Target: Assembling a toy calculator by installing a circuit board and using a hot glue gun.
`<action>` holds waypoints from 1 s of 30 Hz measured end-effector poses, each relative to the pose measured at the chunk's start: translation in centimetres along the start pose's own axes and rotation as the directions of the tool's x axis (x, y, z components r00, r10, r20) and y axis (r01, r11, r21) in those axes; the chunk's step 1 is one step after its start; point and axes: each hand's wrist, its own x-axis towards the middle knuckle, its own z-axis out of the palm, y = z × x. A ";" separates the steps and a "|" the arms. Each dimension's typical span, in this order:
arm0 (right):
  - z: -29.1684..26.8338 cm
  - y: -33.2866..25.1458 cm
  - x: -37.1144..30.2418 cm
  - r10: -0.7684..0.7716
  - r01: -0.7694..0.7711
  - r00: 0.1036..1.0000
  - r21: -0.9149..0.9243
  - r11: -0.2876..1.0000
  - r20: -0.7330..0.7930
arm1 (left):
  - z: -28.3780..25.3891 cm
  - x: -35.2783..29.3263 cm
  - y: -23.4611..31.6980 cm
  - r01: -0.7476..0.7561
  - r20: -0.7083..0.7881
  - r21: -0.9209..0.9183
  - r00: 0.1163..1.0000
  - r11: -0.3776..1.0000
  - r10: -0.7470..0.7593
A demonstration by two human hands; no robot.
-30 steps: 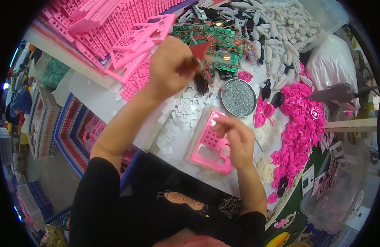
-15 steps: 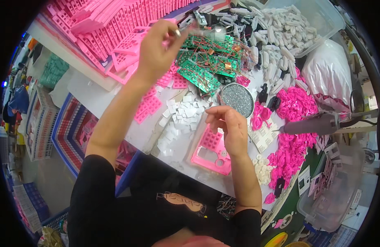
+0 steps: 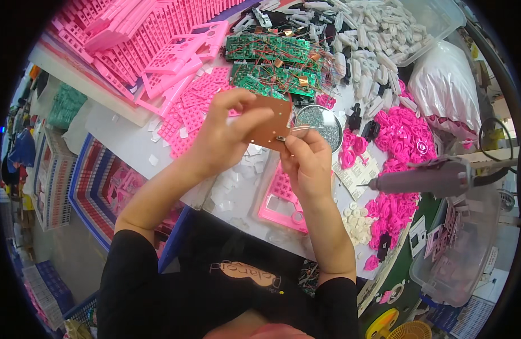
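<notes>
In front of me, above the table, my left hand (image 3: pixel 224 135) grips a circuit board (image 3: pixel 270 116) by its left side, brown back face toward me. My right hand (image 3: pixel 308 164) pinches the board's lower right corner beside a small metal part, and thin wires run over its fingers. Below the hands lies a pink plastic casing (image 3: pixel 282 185) with a grid of key holes and a window, partly covered by my right hand. Further off rest several green circuit boards (image 3: pixel 266 48) with red wires and copper-coloured pieces.
A round tin (image 3: pixel 342 131) of small metal screws stands right of the hands. An electric screwdriver (image 3: pixel 421 179) juts in from the right over pink plastic parts (image 3: pixel 399 195). White pieces (image 3: pixel 379 37) pile at the back. Stacked pink casings (image 3: pixel 125 39) fill the far left.
My left hand has come back from the green boards toward me, now with a board in it. My right hand has moved slightly left and taken hold of the board's corner.
</notes>
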 end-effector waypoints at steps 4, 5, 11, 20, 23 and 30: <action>-0.1 0.6 -1.4 -0.157 0.157 0.987 -0.008 0.987 0.013 | 1.0 -2.2 1.8 0.441 0.026 -0.678 0.814 0.589 -0.581; -0.1 0.7 -1.5 -0.181 0.181 0.983 -0.007 0.983 0.035 | 0.8 -2.8 1.9 0.442 0.032 -0.600 0.846 0.667 -0.532; -0.8 0.7 -2.3 0.076 -0.182 0.956 0.371 0.910 0.283 | 0.7 -3.0 1.5 0.343 -0.065 -0.489 0.902 0.802 -0.426; -4.8 0.6 -3.4 0.084 -0.214 0.951 0.442 0.871 0.297 | -2.6 -0.9 1.1 -0.200 -0.005 0.077 0.980 0.977 0.201; -4.6 0.6 -3.6 0.021 -0.185 0.937 0.444 0.877 0.348 | -2.1 -2.2 1.7 -0.264 0.036 0.002 0.964 0.964 0.264; -5.1 1.0 -4.3 0.035 -0.200 0.919 0.387 0.900 0.393 | -1.4 -3.3 2.2 -0.164 0.004 -0.090 0.986 0.982 0.165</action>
